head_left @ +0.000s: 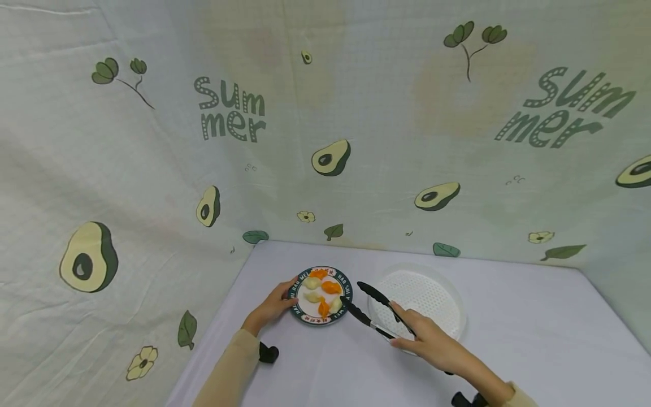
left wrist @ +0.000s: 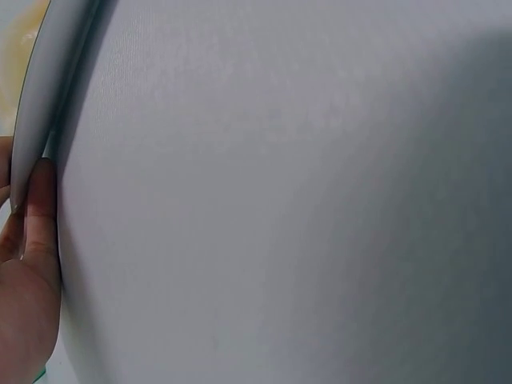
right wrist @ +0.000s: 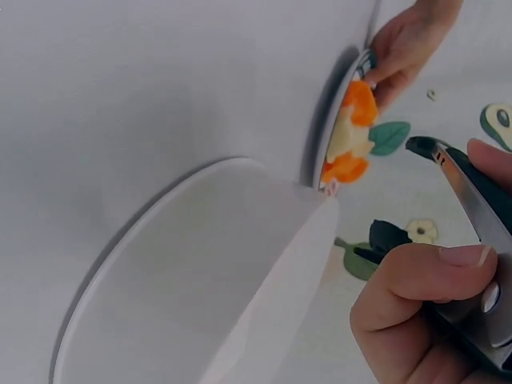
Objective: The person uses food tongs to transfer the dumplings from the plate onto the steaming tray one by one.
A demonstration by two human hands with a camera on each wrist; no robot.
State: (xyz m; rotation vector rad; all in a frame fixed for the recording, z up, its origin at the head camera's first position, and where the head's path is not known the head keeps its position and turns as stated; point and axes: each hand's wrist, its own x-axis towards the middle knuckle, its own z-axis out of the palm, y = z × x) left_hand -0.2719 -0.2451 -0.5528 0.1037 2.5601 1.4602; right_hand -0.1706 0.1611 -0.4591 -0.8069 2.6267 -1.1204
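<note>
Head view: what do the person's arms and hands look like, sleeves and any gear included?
The left hand and right hand are bare, ungloved. The left sleeve is plain beige and reaches the wrist; the right sleeve, barely in frame, looks similar. A small black piece shows by the left sleeve and another black piece by the right; no cables are visible.

The round white plate (head_left: 348,287) with a dark-green lettered rim sat on the tabletop (head_left: 325,373), bearing orange and pale-yellow dumplings (head_left: 331,288). The black-and-silver tongs (head_left: 360,314) were spread, one tip by the plate's right edge. A round white perforated tray (head_left: 419,294) lay just beside.
</note>
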